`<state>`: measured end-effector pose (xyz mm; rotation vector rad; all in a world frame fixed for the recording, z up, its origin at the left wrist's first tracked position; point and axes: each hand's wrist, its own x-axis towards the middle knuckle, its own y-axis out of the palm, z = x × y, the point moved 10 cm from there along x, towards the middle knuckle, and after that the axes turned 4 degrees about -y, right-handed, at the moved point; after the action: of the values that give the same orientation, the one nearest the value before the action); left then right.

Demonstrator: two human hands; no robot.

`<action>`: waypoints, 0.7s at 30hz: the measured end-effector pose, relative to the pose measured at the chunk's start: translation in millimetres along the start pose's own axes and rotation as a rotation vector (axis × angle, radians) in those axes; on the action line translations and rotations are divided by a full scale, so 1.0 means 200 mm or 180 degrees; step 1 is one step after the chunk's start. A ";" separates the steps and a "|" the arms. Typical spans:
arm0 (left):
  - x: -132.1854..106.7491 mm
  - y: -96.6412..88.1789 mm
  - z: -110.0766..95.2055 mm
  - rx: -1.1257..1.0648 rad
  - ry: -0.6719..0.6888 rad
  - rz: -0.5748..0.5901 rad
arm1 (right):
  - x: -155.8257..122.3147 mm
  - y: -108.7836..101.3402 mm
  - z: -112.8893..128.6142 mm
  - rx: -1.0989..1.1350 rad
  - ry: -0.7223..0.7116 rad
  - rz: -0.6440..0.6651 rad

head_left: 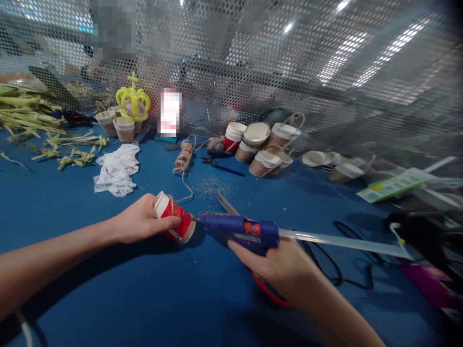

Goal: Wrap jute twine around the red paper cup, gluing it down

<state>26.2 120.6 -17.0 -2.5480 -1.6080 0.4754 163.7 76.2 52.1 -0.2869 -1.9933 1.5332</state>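
Observation:
My left hand is closed around a red paper cup, tilted with its white mouth toward the upper left. Twine crosses the cup and runs back to a twine bundle. In my right hand is a blue hot glue gun, a long clear glue stick jutting from its rear. The gun's nozzle points left and meets or nearly meets the cup near its base. Partly hidden beneath the gun and my right hand lie scissors with red handles.
Twine-wrapped cups stand at the back centre, near pliers with blue handles. Crumpled white cloth, a yellow crown ornament and dried stalks sit leftward. A black cable loops at right. Perforated mesh rises behind.

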 end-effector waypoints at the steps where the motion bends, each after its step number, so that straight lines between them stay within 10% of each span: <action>1: 0.00 0.00 0.00 0.0033 0.0024 -0.0006 | 0.01 0.01 0.01 -0.0018 -0.0110 0.0031; 9: 0.00 0.02 -0.03 0.0066 0.0223 0.0134 | -0.03 0.04 0.05 0.0012 -0.0438 -0.0079; 16: 0.00 0.01 -0.02 0.0124 0.0168 0.0089 | -0.02 0.14 -0.17 0.1521 0.1447 0.0339; 21: 0.01 0.00 0.01 0.0079 0.0031 0.0023 | -0.02 0.14 -0.17 0.1547 0.1632 0.0342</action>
<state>26.4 121.8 -18.3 -2.5351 -1.5800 0.4798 180.9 109.2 30.0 -0.5263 -1.1912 1.7401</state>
